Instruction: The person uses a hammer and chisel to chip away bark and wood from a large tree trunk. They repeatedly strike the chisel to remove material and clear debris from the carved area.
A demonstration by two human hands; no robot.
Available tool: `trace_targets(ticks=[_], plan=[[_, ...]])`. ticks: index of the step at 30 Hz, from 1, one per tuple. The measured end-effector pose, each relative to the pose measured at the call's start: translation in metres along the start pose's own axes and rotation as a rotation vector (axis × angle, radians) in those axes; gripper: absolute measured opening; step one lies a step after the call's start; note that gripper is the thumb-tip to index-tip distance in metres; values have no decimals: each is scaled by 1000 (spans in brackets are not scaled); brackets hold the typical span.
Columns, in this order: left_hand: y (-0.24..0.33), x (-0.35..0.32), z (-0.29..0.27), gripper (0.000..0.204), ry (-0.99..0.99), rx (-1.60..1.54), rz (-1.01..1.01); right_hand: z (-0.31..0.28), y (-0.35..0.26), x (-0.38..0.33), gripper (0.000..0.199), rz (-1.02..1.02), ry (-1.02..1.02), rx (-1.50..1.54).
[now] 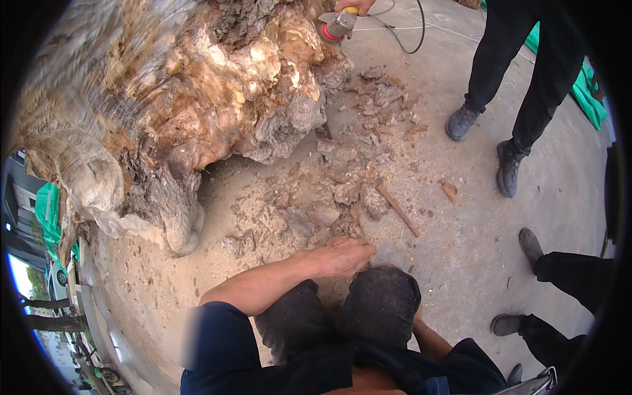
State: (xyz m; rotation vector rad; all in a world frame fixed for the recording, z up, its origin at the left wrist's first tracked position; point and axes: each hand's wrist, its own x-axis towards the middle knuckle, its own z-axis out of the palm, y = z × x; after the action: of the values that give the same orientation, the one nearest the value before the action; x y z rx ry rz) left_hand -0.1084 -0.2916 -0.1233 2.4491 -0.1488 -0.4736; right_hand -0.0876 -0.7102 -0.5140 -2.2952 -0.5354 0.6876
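Observation:
My left hand (342, 255) reaches forward from the lower left and lies palm down on a heap of bark and wood chips (349, 197) on the sandy ground, just ahead of my bent knees (382, 299) in dark trousers. Its fingers curl into the debris, and I cannot make out whether they hold a piece. My right forearm (431, 339) shows only beside my right knee; the hand itself is hidden behind the leg. A huge gnarled tree stump (184, 99) fills the upper left, with a dark hollow at its base.
At the top, another person's hand holds an angle grinder (337, 25) against the stump, its cable (411, 39) trailing across the concrete. That person's black-trousered legs (513, 72) stand at the upper right. A second bystander's shoes (530, 245) are at the right. A thin stick (398, 209) lies among the chips.

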Motion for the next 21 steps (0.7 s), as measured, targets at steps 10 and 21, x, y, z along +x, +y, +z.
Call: trace_targets(ticks=[10, 21], plan=[[-17, -4, -38, 32, 330, -2, -185, -56, -90, -7, 30, 70, -83, 65], [-23, -6, -9, 22, 205, -64, -159, -67, -116, -4, 32, -27, -96, -193]])
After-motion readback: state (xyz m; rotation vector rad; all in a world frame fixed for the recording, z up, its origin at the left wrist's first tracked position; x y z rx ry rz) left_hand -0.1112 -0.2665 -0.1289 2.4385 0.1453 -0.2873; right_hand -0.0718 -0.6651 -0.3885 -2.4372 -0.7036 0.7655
